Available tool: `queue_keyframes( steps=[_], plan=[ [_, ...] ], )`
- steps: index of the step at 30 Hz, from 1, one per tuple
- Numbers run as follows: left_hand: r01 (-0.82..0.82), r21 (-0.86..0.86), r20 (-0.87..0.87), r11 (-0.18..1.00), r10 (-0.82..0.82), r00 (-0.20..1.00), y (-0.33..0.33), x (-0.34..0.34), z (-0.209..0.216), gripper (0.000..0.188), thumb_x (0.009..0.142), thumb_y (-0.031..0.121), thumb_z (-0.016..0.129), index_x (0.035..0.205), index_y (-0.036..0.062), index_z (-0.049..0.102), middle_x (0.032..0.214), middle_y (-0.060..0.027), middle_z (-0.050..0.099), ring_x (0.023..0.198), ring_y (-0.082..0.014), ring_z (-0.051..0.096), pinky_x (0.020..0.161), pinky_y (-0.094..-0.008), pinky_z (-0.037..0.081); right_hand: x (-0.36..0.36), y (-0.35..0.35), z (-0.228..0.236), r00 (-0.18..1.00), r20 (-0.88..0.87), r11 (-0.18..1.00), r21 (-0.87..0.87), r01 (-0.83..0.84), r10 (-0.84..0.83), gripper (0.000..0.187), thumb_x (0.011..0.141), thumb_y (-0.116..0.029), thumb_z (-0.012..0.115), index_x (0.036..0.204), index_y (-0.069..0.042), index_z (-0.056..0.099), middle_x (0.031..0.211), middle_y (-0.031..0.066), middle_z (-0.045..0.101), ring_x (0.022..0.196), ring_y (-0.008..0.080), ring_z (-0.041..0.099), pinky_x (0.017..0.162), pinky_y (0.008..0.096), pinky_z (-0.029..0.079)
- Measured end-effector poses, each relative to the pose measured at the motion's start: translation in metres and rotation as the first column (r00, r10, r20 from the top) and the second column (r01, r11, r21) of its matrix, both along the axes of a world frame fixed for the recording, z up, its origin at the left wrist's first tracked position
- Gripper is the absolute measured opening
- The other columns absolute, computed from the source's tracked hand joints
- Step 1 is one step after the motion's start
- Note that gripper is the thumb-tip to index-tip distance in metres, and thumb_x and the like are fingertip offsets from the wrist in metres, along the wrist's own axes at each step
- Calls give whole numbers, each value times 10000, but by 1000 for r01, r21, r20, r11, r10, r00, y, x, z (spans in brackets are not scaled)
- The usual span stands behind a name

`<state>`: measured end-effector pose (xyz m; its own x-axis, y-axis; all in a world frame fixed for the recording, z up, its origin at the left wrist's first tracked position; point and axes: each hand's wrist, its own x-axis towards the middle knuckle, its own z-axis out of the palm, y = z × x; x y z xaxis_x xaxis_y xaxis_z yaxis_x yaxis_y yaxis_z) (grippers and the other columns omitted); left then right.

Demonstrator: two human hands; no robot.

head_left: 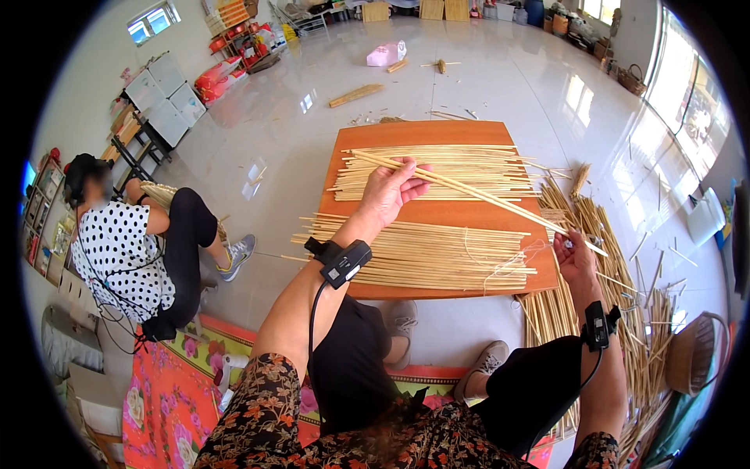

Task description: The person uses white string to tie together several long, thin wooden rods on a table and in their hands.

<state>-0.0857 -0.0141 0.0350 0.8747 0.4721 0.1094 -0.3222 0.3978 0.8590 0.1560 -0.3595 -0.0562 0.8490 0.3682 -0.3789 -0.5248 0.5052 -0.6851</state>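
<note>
A few long, pale straw stalks [476, 191] slant over the low wooden table [437, 207], held between my two hands. My left hand [393, 191] pinches them near their far left end, fingers closed. The near right end is in my right hand [576, 254], its fingers closed at the table's right edge. Beneath lies a far row of straight stalks [453, 156], partly behind my left hand. A nearer, thicker row of stalks [422, 254] lies side by side, with loose white thread [500, 270] across its right part.
A large pile of stalks [617, 266] spreads over the floor at the right, by a wicker basket [694, 356] and a white bucket [705, 217]. A seated co-worker [129, 258] is at the left. A flowered mat [168, 391] lies near my feet. A pink bag [386, 53] sits beyond the table.
</note>
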Motion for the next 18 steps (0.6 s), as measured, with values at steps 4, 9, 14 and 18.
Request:
queue_keyframes(
  steps=[4, 9, 14, 18],
  plan=[
    [-46, 76, 1, 996, 46, 999, -1, 0, 0, 134, 926, 221, 608, 982, 100, 604, 1064, -160, 660, 922, -202, 667, 812, -323, 577, -2, 3, 1, 1000, -18, 1000, 23, -4, 4, 128, 882, -92, 627, 926, 13, 569, 876, 147, 647, 793, 241, 678, 688, 311, 620],
    [-71, 88, -17, 994, 73, 997, -1, 0, 0, 141, 926, 217, 607, 981, 87, 600, 1058, -165, 660, 909, -208, 672, 797, -326, 584, -4, 3, 4, 1000, -21, 1000, 22, -19, 20, 111, 882, -61, 623, 953, 4, 567, 887, 126, 620, 823, 240, 666, 724, 320, 614],
    [-46, 83, 29, 995, 44, 999, 1, 0, -1, 148, 926, 216, 608, 990, 83, 605, 1050, -160, 663, 904, -205, 671, 777, -313, 586, -1, 2, 2, 999, 19, 999, 37, -39, 38, 104, 902, -57, 598, 977, 4, 560, 916, 118, 607, 871, 251, 653, 757, 334, 605],
    [-61, 108, -13, 992, 63, 998, 3, -1, 1, 161, 924, 210, 609, 1028, 87, 608, 1067, -154, 658, 907, -208, 668, 787, -307, 584, -3, 7, 4, 998, 54, 999, 42, -20, 18, 107, 901, -56, 599, 980, 1, 553, 958, 129, 597, 894, 263, 641, 782, 354, 596]
  ],
)
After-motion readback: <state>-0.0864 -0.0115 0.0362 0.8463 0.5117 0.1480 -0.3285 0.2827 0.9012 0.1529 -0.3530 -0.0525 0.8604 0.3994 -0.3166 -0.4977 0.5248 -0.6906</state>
